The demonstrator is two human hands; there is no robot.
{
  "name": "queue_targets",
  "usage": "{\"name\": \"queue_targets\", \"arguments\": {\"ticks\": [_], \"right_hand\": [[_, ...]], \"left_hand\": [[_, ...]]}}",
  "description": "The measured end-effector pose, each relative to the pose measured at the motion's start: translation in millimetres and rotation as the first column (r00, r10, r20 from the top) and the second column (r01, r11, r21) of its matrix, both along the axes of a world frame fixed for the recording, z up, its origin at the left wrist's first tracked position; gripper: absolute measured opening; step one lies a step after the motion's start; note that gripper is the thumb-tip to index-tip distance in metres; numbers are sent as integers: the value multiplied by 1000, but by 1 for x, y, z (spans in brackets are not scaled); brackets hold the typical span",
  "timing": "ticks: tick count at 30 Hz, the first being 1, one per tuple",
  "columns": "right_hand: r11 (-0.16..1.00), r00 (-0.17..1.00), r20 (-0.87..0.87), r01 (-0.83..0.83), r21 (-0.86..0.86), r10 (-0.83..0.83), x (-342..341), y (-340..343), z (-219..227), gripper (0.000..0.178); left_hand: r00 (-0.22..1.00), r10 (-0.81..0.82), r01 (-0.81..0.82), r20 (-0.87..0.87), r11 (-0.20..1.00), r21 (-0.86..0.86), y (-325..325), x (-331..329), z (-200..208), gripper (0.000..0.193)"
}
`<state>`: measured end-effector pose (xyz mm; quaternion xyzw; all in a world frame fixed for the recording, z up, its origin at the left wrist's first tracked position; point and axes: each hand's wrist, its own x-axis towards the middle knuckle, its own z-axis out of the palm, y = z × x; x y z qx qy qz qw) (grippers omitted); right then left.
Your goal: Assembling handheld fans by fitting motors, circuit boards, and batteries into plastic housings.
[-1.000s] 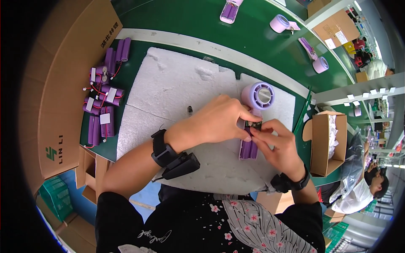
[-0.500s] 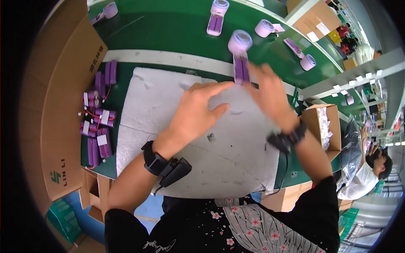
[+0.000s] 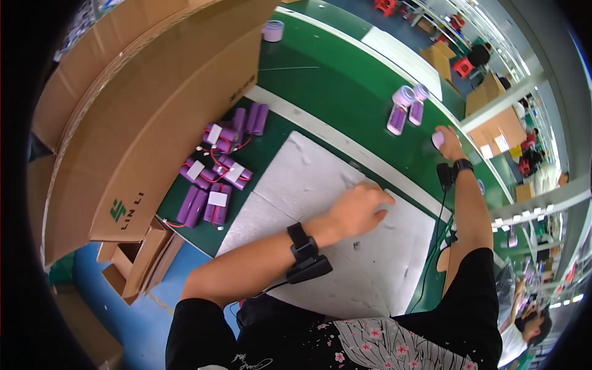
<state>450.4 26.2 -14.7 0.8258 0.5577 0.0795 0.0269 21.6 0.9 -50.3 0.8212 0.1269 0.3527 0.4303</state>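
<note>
My right hand [image 3: 452, 143] is stretched out over the far right of the green belt surface. Its fingers are closed on a lilac round-headed housing [image 3: 438, 139], most of which the hand hides. My left hand [image 3: 364, 206] hovers over the white foam sheet [image 3: 320, 166], thumb apart from the fingers, with nothing in it. Beyond the foam, two lilac round-headed housings with purple battery cells in their handles, a nearer one [image 3: 398, 117] and a farther one [image 3: 417, 111], lie side by side.
Several purple battery packs [image 3: 217, 198] with red wires and white pads lie left of the foam, beside a tall cardboard box [image 3: 166, 105]. Another lilac piece [image 3: 273, 31] stands at the far left of the belt. A white rail [image 3: 345, 154] separates foam and belt.
The battery-filled housing near my hands now lies on the belt beside another. My right hand has moved away to the far right and taken hold of a different lilac housing. The view has turned.
</note>
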Motion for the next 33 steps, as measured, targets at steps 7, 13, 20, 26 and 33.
{"name": "queue_targets", "arguments": {"ticks": [7, 13, 20, 26, 33], "right_hand": [[999, 992, 113, -50, 20, 48, -119, -12, 93, 43], [912, 865, -441, 46, -406, -240, -249, -58, 126, 52], [761, 858, -236, -513, -396, 456, -236, -102, 70, 45], [804, 791, -381, -569, -171, 479, -335, -44, 121, 20], [356, 249, -408, -910, 213, 878, -448, 50, 69, 22]], "left_hand": [[998, -3, 0, -67, 998, -57, -7, 3, 7, 29], [996, -55, 70, 69, 972, -226, -13, 1, 28, 34], [946, -290, 267, -145, 950, -161, -18, 6, 23, 29], [911, -336, 312, -240, 941, -134, -17, 1, 20, 20], [926, -363, 375, 106, 851, -368, -22, 8, -2, 14]]}}
